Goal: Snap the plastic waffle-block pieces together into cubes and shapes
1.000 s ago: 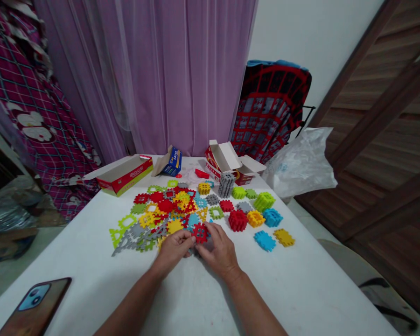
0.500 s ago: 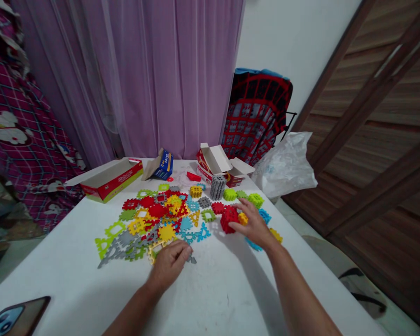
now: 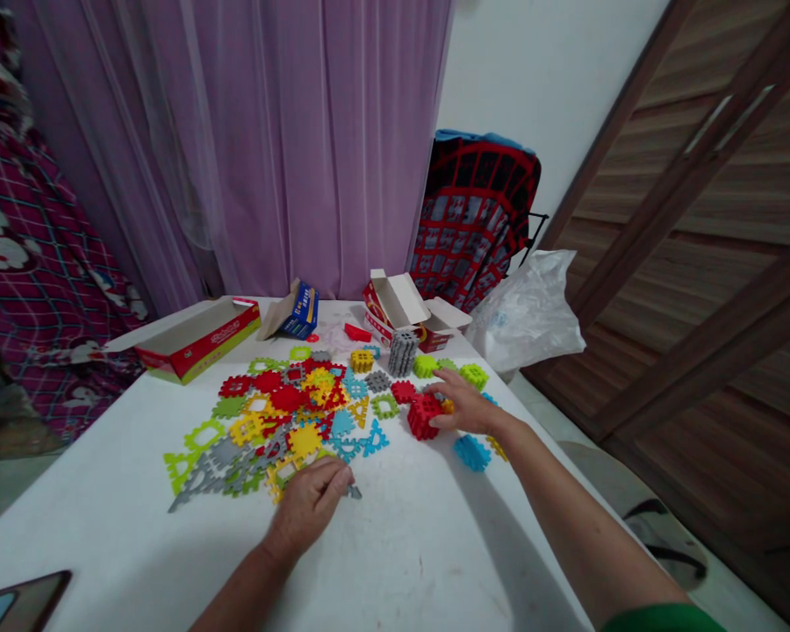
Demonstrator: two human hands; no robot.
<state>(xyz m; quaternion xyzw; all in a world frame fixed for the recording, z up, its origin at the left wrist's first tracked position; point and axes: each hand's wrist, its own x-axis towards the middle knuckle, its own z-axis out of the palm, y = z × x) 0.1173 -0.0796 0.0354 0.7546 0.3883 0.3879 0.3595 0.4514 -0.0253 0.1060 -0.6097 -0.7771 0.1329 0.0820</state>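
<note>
My right hand (image 3: 464,401) curls round the right side of a thick red stack of notched plastic building tiles (image 3: 424,416), thumb and fingers against it. A blue tile stack (image 3: 472,453) stands beside this hand, and yellow pieces are partly hidden behind it. My left hand (image 3: 312,496) rests closed on the table, with nothing visible in its fingers. It lies at the near edge of a spread of loose tiles (image 3: 306,441) in red, yellow, green, blue and grey. The tip of a grey tile (image 3: 354,492) shows beside its knuckles.
A tall grey stack (image 3: 404,353), a yellow stack (image 3: 362,361) and green stacks (image 3: 474,377) stand farther back. Open boxes, one red (image 3: 197,338), one blue (image 3: 301,312) and one red-white (image 3: 395,307), line the far edge. A plastic bag (image 3: 527,307) hangs right; a phone (image 3: 23,601) lies near left.
The view has shifted slightly. My right hand stays at the red stack, its wrist and forearm swung outward, showing more of the blue stack. My left hand stays closed on the table.
</note>
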